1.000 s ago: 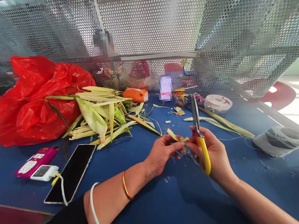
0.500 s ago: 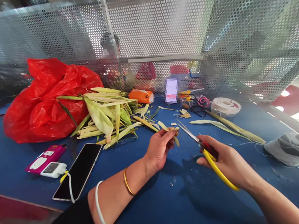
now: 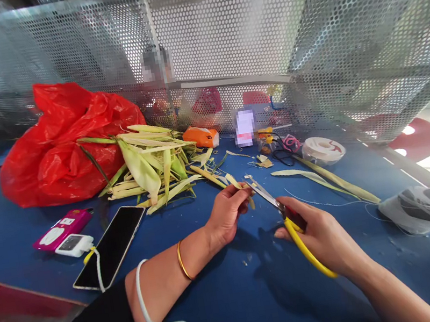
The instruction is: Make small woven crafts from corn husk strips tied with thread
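My left hand (image 3: 228, 214) is closed in a pinch on a small piece of corn husk (image 3: 251, 202), whose pale ends stick out past the fingertips. In my right hand (image 3: 320, 234) is a pair of scissors (image 3: 263, 194) with yellow and red handles. The blades point up and left, their tips right beside the husk at my left fingertips. Whether they touch it I cannot tell. Beyond my left hand lies a heap of green and pale corn husks (image 3: 143, 172), leaning against a red plastic bag (image 3: 69, 146).
A dark phone (image 3: 110, 248) and a magenta power bank (image 3: 62, 228) with a white cable lie at left. Right are long husk strips (image 3: 336, 180), a white spool (image 3: 323, 150) and a roll of clear line (image 3: 422, 210). An orange tissue pack (image 3: 201, 137) sits before the perforated metal screen (image 3: 219, 30).
The scissors in my right hand have moved left, bringing the blade tips up to the husk in my left hand. My left hand has hardly moved.
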`<state>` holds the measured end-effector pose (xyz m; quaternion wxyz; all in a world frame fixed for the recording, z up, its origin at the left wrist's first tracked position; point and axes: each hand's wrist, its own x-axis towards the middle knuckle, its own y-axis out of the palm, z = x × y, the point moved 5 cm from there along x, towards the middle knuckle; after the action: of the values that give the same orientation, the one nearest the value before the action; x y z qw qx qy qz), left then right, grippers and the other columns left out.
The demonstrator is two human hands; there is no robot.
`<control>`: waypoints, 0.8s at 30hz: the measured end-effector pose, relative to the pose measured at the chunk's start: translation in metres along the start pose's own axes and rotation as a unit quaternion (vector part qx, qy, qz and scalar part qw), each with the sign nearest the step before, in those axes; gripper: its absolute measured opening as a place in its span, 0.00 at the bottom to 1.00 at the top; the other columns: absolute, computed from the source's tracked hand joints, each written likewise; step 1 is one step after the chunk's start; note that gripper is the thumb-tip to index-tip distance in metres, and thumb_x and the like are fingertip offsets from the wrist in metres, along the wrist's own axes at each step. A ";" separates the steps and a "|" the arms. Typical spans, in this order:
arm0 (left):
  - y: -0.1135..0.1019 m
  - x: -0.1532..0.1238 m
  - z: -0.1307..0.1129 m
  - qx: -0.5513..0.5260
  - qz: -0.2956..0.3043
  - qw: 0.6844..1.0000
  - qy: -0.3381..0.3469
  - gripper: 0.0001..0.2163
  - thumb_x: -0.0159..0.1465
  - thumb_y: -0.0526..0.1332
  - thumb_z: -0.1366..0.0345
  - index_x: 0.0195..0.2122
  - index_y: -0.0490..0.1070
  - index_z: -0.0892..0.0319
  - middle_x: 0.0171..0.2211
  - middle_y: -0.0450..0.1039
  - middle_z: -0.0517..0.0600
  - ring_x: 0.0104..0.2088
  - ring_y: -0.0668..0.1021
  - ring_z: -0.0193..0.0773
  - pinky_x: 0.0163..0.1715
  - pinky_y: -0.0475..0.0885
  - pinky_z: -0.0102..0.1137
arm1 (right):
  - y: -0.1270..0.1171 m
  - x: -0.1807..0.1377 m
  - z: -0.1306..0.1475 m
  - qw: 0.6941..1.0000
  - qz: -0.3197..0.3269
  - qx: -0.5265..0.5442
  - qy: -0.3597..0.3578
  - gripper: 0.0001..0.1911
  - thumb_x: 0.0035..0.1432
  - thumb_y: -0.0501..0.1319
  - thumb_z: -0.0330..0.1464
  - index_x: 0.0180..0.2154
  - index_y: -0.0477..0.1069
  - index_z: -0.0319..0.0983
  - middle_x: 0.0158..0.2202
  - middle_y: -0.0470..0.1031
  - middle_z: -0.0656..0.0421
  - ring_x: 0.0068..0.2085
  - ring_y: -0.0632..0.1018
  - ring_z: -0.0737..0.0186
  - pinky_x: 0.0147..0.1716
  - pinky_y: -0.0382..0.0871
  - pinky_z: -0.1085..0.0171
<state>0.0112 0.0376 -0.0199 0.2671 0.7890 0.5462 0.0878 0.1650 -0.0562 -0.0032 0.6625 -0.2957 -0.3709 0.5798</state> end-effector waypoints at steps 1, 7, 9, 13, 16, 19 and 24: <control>0.000 0.000 0.000 -0.001 0.003 1.000 0.002 0.12 0.46 0.72 0.62 0.29 0.75 0.61 0.26 0.72 0.45 0.22 0.64 0.25 0.24 0.55 0.26 | 0.000 0.000 0.000 1.000 -0.001 -0.003 0.002 0.29 0.54 0.63 0.50 0.54 0.67 0.43 0.30 0.74 0.61 0.28 0.72 0.63 0.28 0.67 0.67; 0.000 -0.001 0.000 0.003 0.002 1.000 0.007 0.12 0.46 0.72 0.62 0.29 0.74 0.61 0.25 0.70 0.45 0.22 0.63 0.25 0.24 0.54 0.26 | 0.001 -0.002 0.001 1.000 0.006 -0.003 0.000 0.28 0.55 0.63 0.49 0.53 0.67 0.44 0.31 0.73 0.61 0.29 0.72 0.62 0.29 0.66 0.66; 0.000 -0.001 0.001 0.011 0.006 1.000 0.002 0.12 0.47 0.71 0.62 0.29 0.74 0.61 0.26 0.70 0.45 0.22 0.63 0.25 0.24 0.54 0.26 | 0.001 -0.002 0.003 1.000 0.006 0.003 -0.002 0.28 0.55 0.63 0.49 0.54 0.67 0.43 0.30 0.73 0.61 0.29 0.71 0.62 0.29 0.66 0.66; 0.000 -0.001 0.002 0.015 0.012 1.000 0.001 0.12 0.47 0.71 0.62 0.30 0.74 0.61 0.26 0.70 0.44 0.22 0.63 0.25 0.24 0.54 0.26 | 0.003 -0.002 0.003 0.999 0.011 0.031 0.004 0.28 0.55 0.62 0.50 0.53 0.68 0.42 0.27 0.71 0.62 0.27 0.70 0.62 0.27 0.66 0.67; 0.000 -0.001 0.001 0.016 0.014 1.000 0.004 0.12 0.47 0.71 0.62 0.29 0.74 0.61 0.25 0.69 0.43 0.22 0.62 0.25 0.24 0.54 0.26 | 0.006 -0.002 0.000 0.998 0.019 0.063 0.015 0.28 0.56 0.61 0.51 0.53 0.69 0.42 0.27 0.70 0.62 0.27 0.70 0.63 0.27 0.66 0.67; -0.001 0.000 0.001 0.017 0.016 1.000 0.000 0.12 0.47 0.71 0.61 0.30 0.74 0.61 0.24 0.69 0.43 0.22 0.62 0.25 0.24 0.54 0.26 | 0.011 -0.003 -0.003 0.995 0.033 0.095 0.022 0.27 0.57 0.60 0.50 0.53 0.68 0.41 0.28 0.71 0.62 0.28 0.70 0.63 0.27 0.67 0.67; -0.001 0.000 0.001 0.017 0.017 1.000 0.001 0.12 0.48 0.71 0.61 0.29 0.74 0.61 0.25 0.69 0.44 0.21 0.62 0.25 0.23 0.54 0.26 | 0.015 -0.004 -0.003 0.993 0.033 0.107 0.024 0.26 0.58 0.59 0.48 0.52 0.69 0.40 0.28 0.73 0.62 0.28 0.71 0.64 0.27 0.67 0.68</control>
<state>0.0109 0.0379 -0.0208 0.2512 0.8027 0.5343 0.0842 0.1587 -0.0575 -0.0179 0.6796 -0.2492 -0.2807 0.6302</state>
